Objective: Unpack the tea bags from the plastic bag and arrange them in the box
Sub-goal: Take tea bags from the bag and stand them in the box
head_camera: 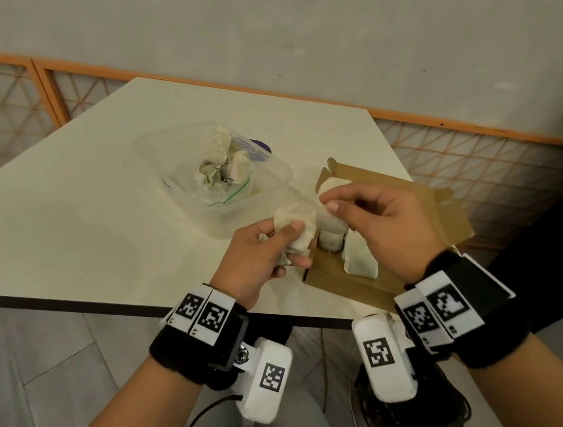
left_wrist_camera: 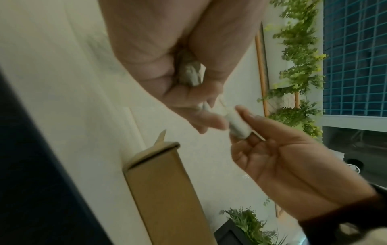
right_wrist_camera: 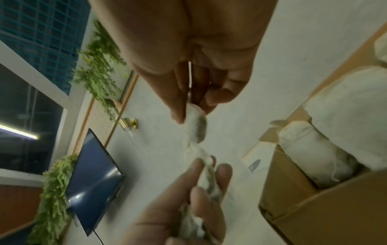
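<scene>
My left hand [head_camera: 275, 247] grips a small bunch of white tea bags [head_camera: 297, 227] just left of the brown cardboard box [head_camera: 345, 281]. My right hand [head_camera: 369, 218] pinches one tea bag [head_camera: 328, 217] between thumb and fingers above the box's near-left part, close to the left hand's bunch. The right wrist view shows that pinched tea bag [right_wrist_camera: 196, 127] hanging from the fingertips, with the left hand's bunch [right_wrist_camera: 207, 182] below it. Several tea bags [head_camera: 360, 260] stand in the box. The clear plastic bag [head_camera: 225, 177] with more tea bags lies further back.
The plastic bag sits inside a clear plastic tub [head_camera: 266, 212] at the middle of the cream table [head_camera: 82, 228]. The box's lid flaps [head_camera: 445, 208] stand open toward the right. An orange lattice fence [head_camera: 485, 157] runs behind the table. The table's near edge lies just below my wrists.
</scene>
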The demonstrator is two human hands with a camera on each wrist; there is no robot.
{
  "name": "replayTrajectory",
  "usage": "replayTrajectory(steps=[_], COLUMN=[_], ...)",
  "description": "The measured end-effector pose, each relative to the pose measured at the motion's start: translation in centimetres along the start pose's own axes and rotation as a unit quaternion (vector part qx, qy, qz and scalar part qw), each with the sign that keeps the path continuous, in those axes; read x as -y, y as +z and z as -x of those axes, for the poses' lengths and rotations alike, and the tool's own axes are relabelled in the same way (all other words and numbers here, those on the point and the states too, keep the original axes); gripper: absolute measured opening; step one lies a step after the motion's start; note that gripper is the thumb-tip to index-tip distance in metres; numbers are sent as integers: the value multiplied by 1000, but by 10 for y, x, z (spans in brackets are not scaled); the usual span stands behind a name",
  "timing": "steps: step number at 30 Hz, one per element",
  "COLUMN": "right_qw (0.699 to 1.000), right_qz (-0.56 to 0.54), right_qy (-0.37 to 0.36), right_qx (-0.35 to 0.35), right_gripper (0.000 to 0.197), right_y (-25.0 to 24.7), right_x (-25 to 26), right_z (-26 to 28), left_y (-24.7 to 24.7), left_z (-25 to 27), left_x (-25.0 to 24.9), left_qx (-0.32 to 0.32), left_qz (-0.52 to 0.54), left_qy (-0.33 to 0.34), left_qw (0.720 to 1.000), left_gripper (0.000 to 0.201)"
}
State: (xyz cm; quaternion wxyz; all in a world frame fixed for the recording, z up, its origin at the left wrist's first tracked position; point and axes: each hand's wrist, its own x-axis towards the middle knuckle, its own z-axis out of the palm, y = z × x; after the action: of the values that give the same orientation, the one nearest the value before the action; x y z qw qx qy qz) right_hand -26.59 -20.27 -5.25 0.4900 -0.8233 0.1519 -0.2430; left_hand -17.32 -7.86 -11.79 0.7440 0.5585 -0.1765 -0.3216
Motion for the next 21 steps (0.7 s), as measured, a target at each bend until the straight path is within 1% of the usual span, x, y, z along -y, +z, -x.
replayTrajectory(steps=[1,2,4,6,7,8,10,12,15,17,19,21], right_qw=[999,997,987,982,984,987,994,995,995,995,996,996], right_qz=[-33,-73,-149,-155,-137,-119,-89,-81,-85,-77,-64,-34], right_qy=[-17,-26,-8,28,40,50,59,59,57,54,51,72], right_qx=[-4,8,61,105,108,94,38,-2,-19,-24,-36,-49], right_gripper=[19,26,45,60,63,62,55,48,42,35,32,37], right_y=[-4,-9,-16,-20,-21,-22,-22,-22,-23,-24,-24,-26], right_x=[1,3,4,1,-2,-5,-11,-17,-26,-28,-30,-36], right_z=[3,7,10,10,9,8,5,2,-3,-4,-5,-9], left_y=[4,6,13,19,23,26,32,38,43,44,45,46], left_z=[-2,-5,-9,-11,-11,-11,-11,-9,-7,-7,-6,-5], left_x=[-1,-1,0,0,0,-1,-2,-6,-13,-17,-18,-19], left_qx=[-14,-28,-43,-39,-30,-20,2,23,51,70,85,94], left_qz=[-6,-13,-25,-29,-30,-30,-21,-5,11,18,-7,-38], left_qy=[0,1,1,-6,-12,-18,-27,-36,-60,-71,-59,-48], left_qw=[1000,1000,999,999,999,999,999,999,997,995,995,994], left_gripper=[12,12,8,6,7,8,11,21,33,29,19,13])
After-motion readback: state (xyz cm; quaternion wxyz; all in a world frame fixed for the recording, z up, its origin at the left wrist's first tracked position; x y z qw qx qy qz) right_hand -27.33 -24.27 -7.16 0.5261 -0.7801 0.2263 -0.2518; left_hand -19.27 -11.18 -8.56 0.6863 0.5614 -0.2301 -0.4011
